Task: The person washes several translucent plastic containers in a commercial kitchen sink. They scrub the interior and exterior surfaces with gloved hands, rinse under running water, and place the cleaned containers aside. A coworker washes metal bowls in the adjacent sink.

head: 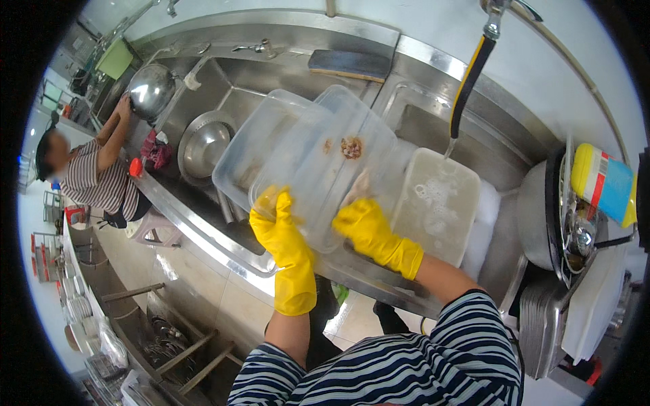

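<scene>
My left hand [277,215], in a yellow rubber glove, grips the near edge of a translucent plastic container [310,167]. The container is tilted over the sink edge. A second translucent plastic container [254,137] lies beneath or behind it. My right hand [364,221], gloved alike, is curled at the container's right side and blurred. A pale, cloth-like piece [359,187] shows just beyond its fingers; whether they hold it is unclear. A brown clump [351,147] shows on or through the plastic. To the right, a tub of cloudy, foamy water [439,203] stands in the sink.
A hose [469,86] runs water into the tub. A metal colander [205,147] sits in the left basin. A dark block [348,65] rests on the back ledge. Pots [541,218] and a yellow-capped bottle [604,182] stand right. Another person [101,172] handles a metal bowl [152,91] at left.
</scene>
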